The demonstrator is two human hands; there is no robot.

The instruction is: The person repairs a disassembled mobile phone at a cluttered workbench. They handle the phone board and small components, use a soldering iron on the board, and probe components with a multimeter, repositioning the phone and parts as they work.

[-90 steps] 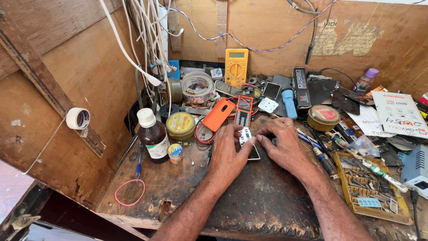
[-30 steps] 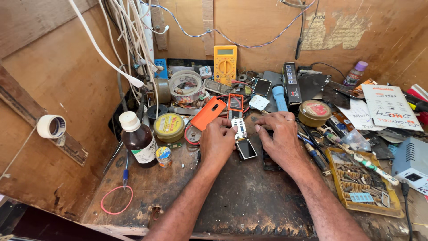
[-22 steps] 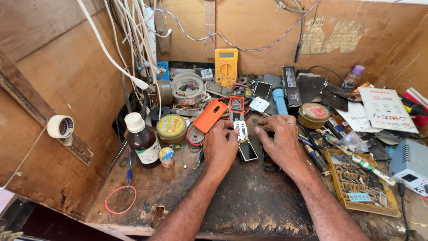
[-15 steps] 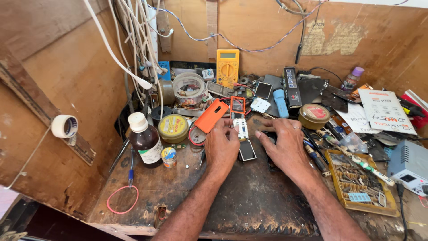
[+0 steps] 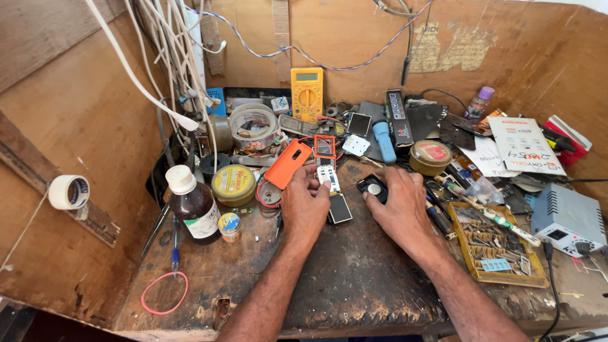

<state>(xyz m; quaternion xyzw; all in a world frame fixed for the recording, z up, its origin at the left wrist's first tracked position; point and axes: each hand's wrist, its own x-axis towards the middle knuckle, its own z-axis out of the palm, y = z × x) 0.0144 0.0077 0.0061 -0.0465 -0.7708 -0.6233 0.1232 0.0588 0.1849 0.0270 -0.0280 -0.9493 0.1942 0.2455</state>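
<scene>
A: Largest first. Dark, scarred wooden worktop (image 5: 329, 278), boxed in by plywood walls; the view has shifted slightly since three seconds ago, the clutter has not.

B: Hands?

A: Left hand (image 5: 304, 206) lies palm down, fingertips on a small white phone circuit board (image 5: 327, 177) at the worktop's middle. Its grip is loose, fingers mostly extended, pinching the board's lower edge rather than closing round it. A second ago it lay the same way.

B: And the right?

A: Right hand (image 5: 400, 204) has changed. Earlier it lay flat beside the board; now thumb and forefinger are part closed around a small black round part with a pale centre (image 5: 372, 188), just right of the board.

B: Smaller items?

A: Orange plastic phone cover (image 5: 288, 164) upper left of the left hand, unmoved. Brown glass bottle with white cap (image 5: 192, 202) farther left. A dark rectangular phone screen (image 5: 340, 208) sits between the two hands, touching the left thumb. Pink rubber band (image 5: 164, 293) near the front edge.
</scene>
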